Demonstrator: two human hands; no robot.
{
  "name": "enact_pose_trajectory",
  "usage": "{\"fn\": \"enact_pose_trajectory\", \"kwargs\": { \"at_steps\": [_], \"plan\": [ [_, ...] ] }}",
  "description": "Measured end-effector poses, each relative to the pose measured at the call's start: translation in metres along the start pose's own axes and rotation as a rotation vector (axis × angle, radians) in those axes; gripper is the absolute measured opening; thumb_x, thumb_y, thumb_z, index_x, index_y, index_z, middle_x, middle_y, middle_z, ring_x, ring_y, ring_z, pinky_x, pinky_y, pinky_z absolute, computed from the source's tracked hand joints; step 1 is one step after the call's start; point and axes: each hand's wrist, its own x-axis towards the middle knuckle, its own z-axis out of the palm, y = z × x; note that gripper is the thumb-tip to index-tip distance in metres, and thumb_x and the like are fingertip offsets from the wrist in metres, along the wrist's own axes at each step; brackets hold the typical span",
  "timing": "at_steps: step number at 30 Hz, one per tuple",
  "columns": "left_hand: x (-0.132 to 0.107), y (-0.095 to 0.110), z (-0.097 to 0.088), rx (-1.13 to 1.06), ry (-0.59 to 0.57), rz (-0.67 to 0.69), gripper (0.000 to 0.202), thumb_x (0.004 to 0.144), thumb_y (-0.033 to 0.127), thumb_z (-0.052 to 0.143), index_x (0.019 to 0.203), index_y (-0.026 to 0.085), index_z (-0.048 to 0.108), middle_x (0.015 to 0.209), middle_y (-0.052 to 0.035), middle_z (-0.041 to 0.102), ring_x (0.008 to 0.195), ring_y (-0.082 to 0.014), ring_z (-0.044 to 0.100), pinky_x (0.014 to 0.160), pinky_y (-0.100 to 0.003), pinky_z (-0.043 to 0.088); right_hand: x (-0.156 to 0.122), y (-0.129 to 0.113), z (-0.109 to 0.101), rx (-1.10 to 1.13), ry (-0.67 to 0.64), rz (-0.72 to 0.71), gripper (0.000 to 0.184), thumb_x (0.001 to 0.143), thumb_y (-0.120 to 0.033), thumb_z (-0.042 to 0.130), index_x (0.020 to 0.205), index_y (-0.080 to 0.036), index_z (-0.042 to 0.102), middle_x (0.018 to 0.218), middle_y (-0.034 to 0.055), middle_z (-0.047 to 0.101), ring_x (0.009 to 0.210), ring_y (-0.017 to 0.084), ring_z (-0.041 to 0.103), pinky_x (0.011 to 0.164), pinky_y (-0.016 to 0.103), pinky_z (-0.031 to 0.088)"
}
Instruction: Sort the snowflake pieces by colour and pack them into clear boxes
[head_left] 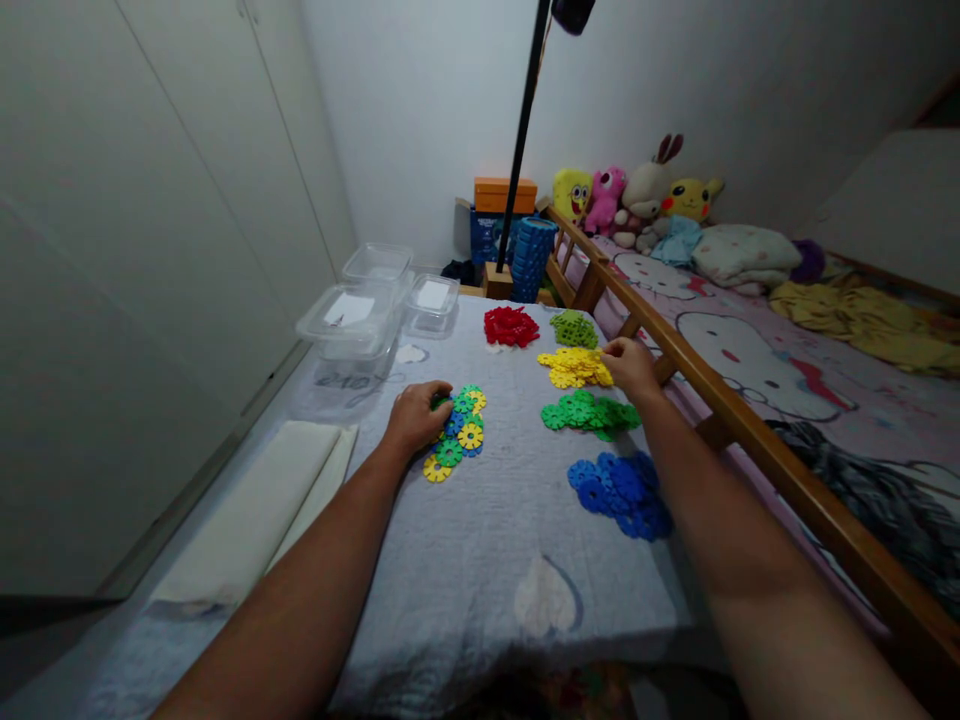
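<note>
A mixed group of yellow, green and blue notched plastic discs (470, 436) lies mid-table. My left hand (416, 415) curls over its left side, with a dark green disc showing between thumb and fingers. At the right, my right hand (631, 366) pinches at the edge of a pile of yellow discs (576, 366); its fingertips partly cover what they grip. Green discs (589, 411) are heaped just nearer than the yellow ones, and blue discs (621, 494) nearer still. Beyond the yellow pile are light green pieces (574, 329) and a heap of red pieces (511, 326).
Clear plastic containers (352, 318) stand at the back left. A folded cream cloth (247, 505) lies along the table's left side. To the right runs a wooden bed rail (720, 405). Behind the table rise a black pole (523, 130) and a blue foam roller (533, 260).
</note>
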Motion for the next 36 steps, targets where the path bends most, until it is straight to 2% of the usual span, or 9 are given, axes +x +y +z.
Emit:
{"fn": "enact_pose_trajectory", "kwargs": {
  "at_steps": [3, 6, 11, 16, 24, 29, 33, 36],
  "plan": [
    [0.0, -0.001, 0.001, 0.001, 0.004, -0.001, 0.038, 0.081, 0.033, 0.056, 0.112, 0.022, 0.075, 0.114, -0.0075, 0.078, 0.109, -0.0258, 0.07, 0.102, -0.039, 0.051, 0.02, 0.024, -0.001, -0.119, 0.075, 0.113, 0.016, 0.071, -0.016, 0.058, 0.08, -0.016, 0.072, 0.088, 0.0083, 0.076, 0.081, 0.02, 0.066, 0.074, 0.028, 0.047],
    [0.0, -0.001, 0.0, 0.005, 0.006, -0.001, 0.038, 0.082, 0.033, 0.056, 0.112, 0.021, 0.075, 0.114, -0.0086, 0.078, 0.109, -0.0269, 0.07, 0.103, -0.041, 0.051, 0.029, 0.038, 0.007, -0.199, 0.066, 0.162, 0.022, 0.073, -0.014, 0.057, 0.085, -0.014, 0.076, 0.093, 0.0107, 0.078, 0.083, 0.021, 0.068, 0.075, 0.028, 0.048],
    [0.0, 0.0, -0.001, -0.002, 0.004, -0.002, 0.037, 0.082, 0.033, 0.057, 0.112, 0.023, 0.075, 0.115, -0.0066, 0.078, 0.109, -0.0254, 0.07, 0.104, -0.039, 0.051, 0.03, 0.046, 0.022, -0.246, 0.056, 0.169, 0.027, 0.073, -0.011, 0.055, 0.087, -0.013, 0.077, 0.096, 0.0129, 0.078, 0.087, 0.022, 0.068, 0.077, 0.029, 0.048],
    [-0.001, 0.001, -0.001, -0.007, 0.012, -0.006, 0.036, 0.082, 0.034, 0.057, 0.111, 0.023, 0.076, 0.113, -0.0061, 0.078, 0.109, -0.0253, 0.07, 0.104, -0.039, 0.051, 0.026, 0.047, 0.029, -0.287, 0.036, 0.143, 0.025, 0.072, -0.011, 0.058, 0.088, -0.016, 0.077, 0.092, 0.01, 0.077, 0.086, 0.022, 0.066, 0.077, 0.028, 0.047],
    [0.0, 0.0, -0.001, -0.006, 0.005, 0.006, 0.038, 0.082, 0.033, 0.056, 0.112, 0.021, 0.075, 0.114, -0.0078, 0.078, 0.109, -0.0263, 0.07, 0.104, -0.04, 0.051, 0.014, 0.039, 0.029, -0.305, -0.025, 0.107, 0.026, 0.075, -0.008, 0.056, 0.089, -0.016, 0.076, 0.098, 0.0112, 0.076, 0.091, 0.022, 0.067, 0.08, 0.028, 0.045],
    [-0.001, 0.001, -0.002, -0.01, 0.0, 0.005, 0.037, 0.082, 0.032, 0.056, 0.112, 0.022, 0.075, 0.114, -0.0077, 0.078, 0.108, -0.0259, 0.07, 0.103, -0.04, 0.051, 0.007, 0.031, 0.017, -0.283, -0.024, 0.092, 0.03, 0.076, -0.008, 0.053, 0.094, -0.017, 0.075, 0.103, 0.0099, 0.077, 0.095, 0.022, 0.066, 0.083, 0.027, 0.046],
    [-0.001, 0.002, -0.002, 0.002, -0.001, 0.003, 0.039, 0.082, 0.032, 0.056, 0.113, 0.02, 0.075, 0.114, -0.0093, 0.078, 0.11, -0.0268, 0.07, 0.103, -0.039, 0.051, -0.003, 0.014, 0.005, -0.13, 0.065, 0.051, 0.028, 0.077, -0.011, 0.05, 0.091, -0.016, 0.074, 0.097, 0.0096, 0.077, 0.092, 0.022, 0.066, 0.085, 0.029, 0.047],
    [0.0, 0.001, -0.001, 0.007, -0.01, 0.001, 0.04, 0.083, 0.032, 0.056, 0.115, 0.02, 0.075, 0.114, -0.0086, 0.077, 0.11, -0.026, 0.07, 0.103, -0.038, 0.051, -0.018, -0.011, 0.005, 0.074, 0.076, -0.02, 0.022, 0.077, -0.016, 0.052, 0.086, -0.015, 0.072, 0.089, 0.0085, 0.075, 0.083, 0.021, 0.065, 0.081, 0.03, 0.049]
  ]
}}
